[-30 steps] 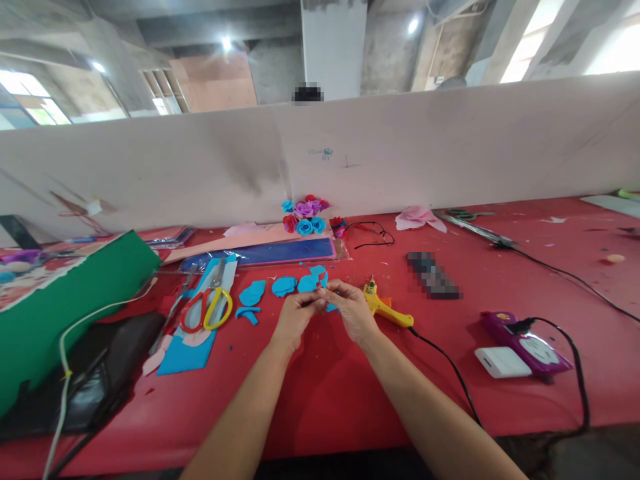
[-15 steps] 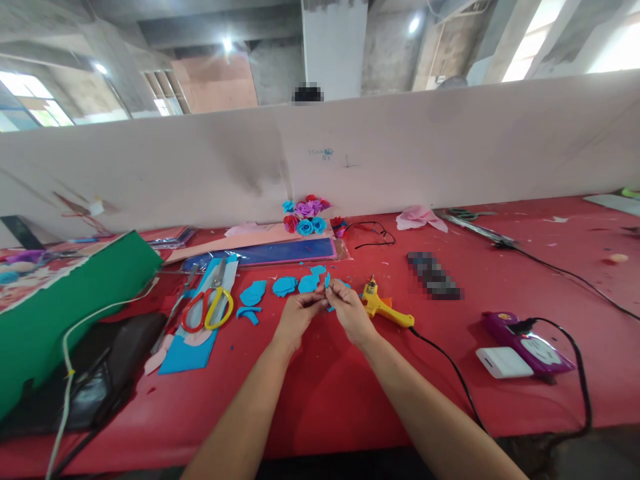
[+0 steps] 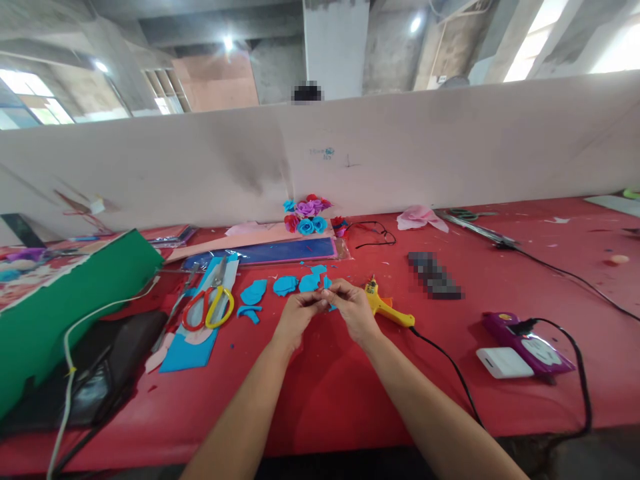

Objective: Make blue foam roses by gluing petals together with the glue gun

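My left hand [image 3: 296,316] and my right hand [image 3: 353,308] meet above the red table [image 3: 320,387], fingertips pinched together on a small blue foam piece [image 3: 327,293], most of it hidden by the fingers. Loose blue foam petals [image 3: 285,285] lie on the cloth just beyond the hands. A yellow glue gun [image 3: 384,305] rests right of my right hand, its black cord trailing toward me. Red and yellow scissors [image 3: 207,307] lie on a blue foam sheet [image 3: 187,350] to the left.
A cluster of finished foam roses [image 3: 306,217] stands against the white partition [image 3: 320,160]. A dark blue sheet in plastic [image 3: 270,253] lies behind the petals. At the left are a green roll [image 3: 60,300] and a black bag [image 3: 100,380]. At the right, a purple device [image 3: 530,343] and a white box [image 3: 503,362].
Both hands stay pinched on the blue piece and have shifted only slightly; the fingers work it a little. Nothing else on the table moved.
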The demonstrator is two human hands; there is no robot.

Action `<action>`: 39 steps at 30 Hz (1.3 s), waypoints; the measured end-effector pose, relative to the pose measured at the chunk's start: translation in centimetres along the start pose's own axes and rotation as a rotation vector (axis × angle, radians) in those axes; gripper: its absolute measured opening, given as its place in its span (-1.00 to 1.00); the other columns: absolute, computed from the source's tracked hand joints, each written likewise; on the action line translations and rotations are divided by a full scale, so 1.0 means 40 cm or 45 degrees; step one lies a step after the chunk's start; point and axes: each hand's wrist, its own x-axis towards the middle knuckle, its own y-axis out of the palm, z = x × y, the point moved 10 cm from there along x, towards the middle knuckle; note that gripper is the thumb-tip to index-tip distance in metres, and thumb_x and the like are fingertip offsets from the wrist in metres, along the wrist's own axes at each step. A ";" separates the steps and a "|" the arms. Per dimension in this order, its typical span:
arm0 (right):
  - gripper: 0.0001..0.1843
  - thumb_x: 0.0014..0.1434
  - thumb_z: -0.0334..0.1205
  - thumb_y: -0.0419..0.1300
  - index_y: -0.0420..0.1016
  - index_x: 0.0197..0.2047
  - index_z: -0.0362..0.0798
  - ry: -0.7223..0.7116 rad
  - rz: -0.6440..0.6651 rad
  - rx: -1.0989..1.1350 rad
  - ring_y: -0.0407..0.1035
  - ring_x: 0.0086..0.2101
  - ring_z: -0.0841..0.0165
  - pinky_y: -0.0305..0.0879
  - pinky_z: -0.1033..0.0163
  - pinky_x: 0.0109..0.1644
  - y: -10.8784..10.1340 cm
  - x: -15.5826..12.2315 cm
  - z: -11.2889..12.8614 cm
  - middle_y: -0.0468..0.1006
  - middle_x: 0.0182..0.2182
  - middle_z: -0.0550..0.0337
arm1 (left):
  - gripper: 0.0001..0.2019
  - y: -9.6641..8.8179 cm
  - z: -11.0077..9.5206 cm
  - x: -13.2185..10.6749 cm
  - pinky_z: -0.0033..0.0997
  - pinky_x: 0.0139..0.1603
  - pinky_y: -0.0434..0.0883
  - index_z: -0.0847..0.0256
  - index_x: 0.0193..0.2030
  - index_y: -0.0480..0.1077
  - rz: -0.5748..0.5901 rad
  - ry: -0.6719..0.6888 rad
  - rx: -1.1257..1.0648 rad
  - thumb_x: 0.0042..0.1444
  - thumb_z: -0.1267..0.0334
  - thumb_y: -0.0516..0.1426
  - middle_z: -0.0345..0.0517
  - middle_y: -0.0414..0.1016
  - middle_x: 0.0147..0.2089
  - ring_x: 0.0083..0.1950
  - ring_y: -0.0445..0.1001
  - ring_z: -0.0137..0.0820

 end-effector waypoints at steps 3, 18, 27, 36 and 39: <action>-0.77 -0.15 -0.15 0.36 0.40 -0.59 -0.03 0.020 -0.038 0.058 0.21 -0.48 0.44 0.19 0.29 -0.38 -0.011 0.003 -0.011 0.33 -0.54 0.31 | -0.81 0.000 0.006 0.002 -0.40 -0.20 0.30 0.24 -0.40 0.57 0.015 0.006 -0.004 -0.19 0.20 0.31 -0.13 0.52 -0.44 -0.36 0.39 -0.42; -0.84 0.05 -0.11 0.23 0.57 -0.40 0.02 -0.133 0.077 -0.221 0.32 -0.27 0.30 0.27 0.21 -0.24 0.015 -0.004 0.026 0.43 -0.34 0.15 | -0.79 0.001 -0.010 0.002 -0.35 -0.15 0.30 0.26 -0.46 0.56 0.018 0.065 0.023 -0.19 0.15 0.30 -0.11 0.53 -0.42 -0.32 0.41 -0.36; -0.90 0.00 -0.13 0.29 0.59 -0.43 0.05 -0.291 -0.025 -0.405 0.33 -0.24 0.28 0.27 0.15 -0.17 -0.001 -0.007 0.047 0.48 -0.35 0.16 | -0.78 0.002 -0.055 -0.003 -0.37 -0.17 0.33 0.24 -0.31 0.57 0.014 0.282 0.269 -0.03 0.17 0.20 -0.09 0.55 -0.36 -0.28 0.43 -0.35; -0.68 -0.03 -0.17 0.31 0.54 -0.13 0.08 -0.293 0.034 -0.404 0.33 -0.27 0.34 0.30 0.23 -0.24 0.016 -0.011 0.044 0.46 -0.20 0.14 | -0.80 -0.015 -0.106 -0.019 -0.37 -0.14 0.35 0.15 -0.39 0.55 -0.127 0.478 0.440 -0.02 0.43 0.09 -0.14 0.56 -0.35 -0.27 0.46 -0.36; -0.69 0.01 -0.15 0.28 0.52 -0.12 0.03 -0.272 -0.057 -0.367 0.32 -0.31 0.38 0.28 0.27 -0.27 -0.004 -0.012 0.047 0.46 -0.23 0.16 | -0.87 -0.030 -0.083 -0.008 -0.38 -0.15 0.35 0.18 -0.38 0.51 -0.150 0.371 0.273 0.01 0.34 0.11 -0.15 0.51 -0.39 -0.30 0.46 -0.38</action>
